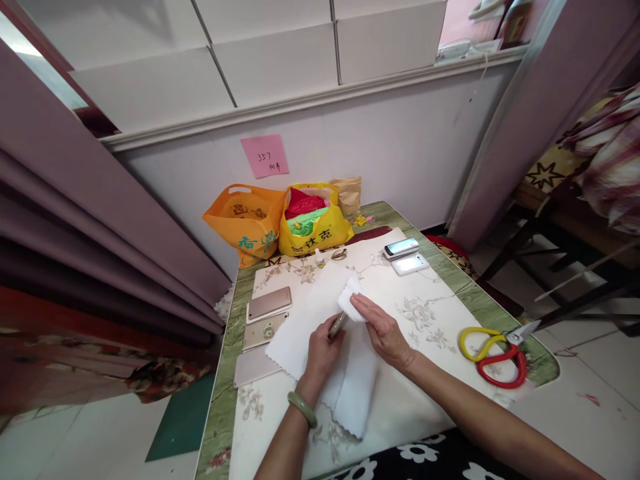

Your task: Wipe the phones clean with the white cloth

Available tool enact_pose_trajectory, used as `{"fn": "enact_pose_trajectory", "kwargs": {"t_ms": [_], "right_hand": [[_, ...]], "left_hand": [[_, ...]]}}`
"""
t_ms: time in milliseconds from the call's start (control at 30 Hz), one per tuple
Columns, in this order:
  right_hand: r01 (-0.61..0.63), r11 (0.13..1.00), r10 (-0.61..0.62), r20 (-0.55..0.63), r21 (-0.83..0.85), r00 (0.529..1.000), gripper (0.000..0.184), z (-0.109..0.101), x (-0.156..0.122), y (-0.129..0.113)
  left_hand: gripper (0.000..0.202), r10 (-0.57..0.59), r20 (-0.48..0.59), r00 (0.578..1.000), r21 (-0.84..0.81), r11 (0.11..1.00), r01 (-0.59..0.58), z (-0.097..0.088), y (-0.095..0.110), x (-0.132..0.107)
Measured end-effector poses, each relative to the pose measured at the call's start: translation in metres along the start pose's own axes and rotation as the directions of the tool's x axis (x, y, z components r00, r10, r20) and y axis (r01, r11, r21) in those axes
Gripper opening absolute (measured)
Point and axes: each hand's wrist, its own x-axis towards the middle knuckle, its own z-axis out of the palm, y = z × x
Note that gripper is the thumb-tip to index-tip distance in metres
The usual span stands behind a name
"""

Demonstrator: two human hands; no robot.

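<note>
My left hand [323,347], with a green bangle on its wrist, is closed round a phone [338,326] held on edge over a large white cloth [305,320] on the table. My right hand [381,329] presses a small white wiping cloth [349,300] against the phone's upper end, fingers pinched on the cloth.
Three phones [269,303] lie in a column at the left of the table [453,267]; two more devices [401,247] sit at the far right. Red and yellow scissors [493,357] lie at the right edge. Orange and yellow bags [313,223] stand against the wall.
</note>
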Motion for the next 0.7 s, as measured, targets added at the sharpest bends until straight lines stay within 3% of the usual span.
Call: {"fn": "enact_pose_trajectory", "kwargs": {"t_ms": [67, 133, 267, 300, 333, 400, 500, 567, 700], "right_hand": [[-0.068, 0.997, 0.069, -0.011, 0.034, 0.998, 0.054, -0.005, -0.004, 0.012], [-0.23, 0.971, 0.235, -0.093, 0.062, 0.968, 0.048, -0.012, -0.008, 0.028], [-0.597, 0.796, 0.6, -0.265, 0.101, 0.755, 0.043, -0.03, -0.017, 0.057], [-0.638, 0.766, 0.633, -0.276, 0.082, 0.724, 0.044, -0.033, -0.019, 0.06], [-0.651, 0.757, 0.637, -0.27, 0.048, 0.722, 0.043, -0.035, -0.02, 0.062], [-0.587, 0.808, 0.564, -0.218, -0.049, 0.796, 0.042, -0.033, -0.021, 0.06], [-0.332, 0.929, 0.322, -0.085, -0.164, 0.943, 0.045, -0.019, -0.017, 0.047], [-0.193, 0.959, 0.188, -0.04, -0.209, 0.981, 0.05, -0.005, -0.014, 0.035], [0.066, 0.964, -0.046, 0.082, -0.259, 0.996, 0.052, 0.03, -0.017, 0.003]], "left_hand": [[0.032, -0.003, 0.05, 0.999, -0.006, 1.0, 0.003, -0.006, 0.0, 0.0], [0.027, -0.017, 0.037, 0.999, 0.017, 1.0, 0.017, -0.009, 0.002, 0.0], [0.02, -0.023, -0.068, 0.997, 0.1, 0.994, 0.03, -0.003, 0.0, -0.002], [0.019, -0.009, -0.09, 0.996, 0.108, 0.994, 0.019, 0.001, -0.001, -0.001], [0.019, 0.01, -0.114, 0.993, 0.106, 0.994, 0.002, 0.006, -0.003, -0.001], [0.02, 0.056, -0.176, 0.983, 0.09, 0.995, -0.041, 0.015, -0.006, -0.001], [0.024, 0.098, -0.285, 0.954, 0.079, 0.994, -0.078, 0.022, -0.011, -0.006], [0.029, 0.072, -0.318, 0.945, 0.057, 0.997, -0.057, 0.021, -0.014, -0.011], [0.026, -0.012, -0.304, 0.953, -0.046, 0.999, -0.002, 0.017, -0.02, -0.022]]}}
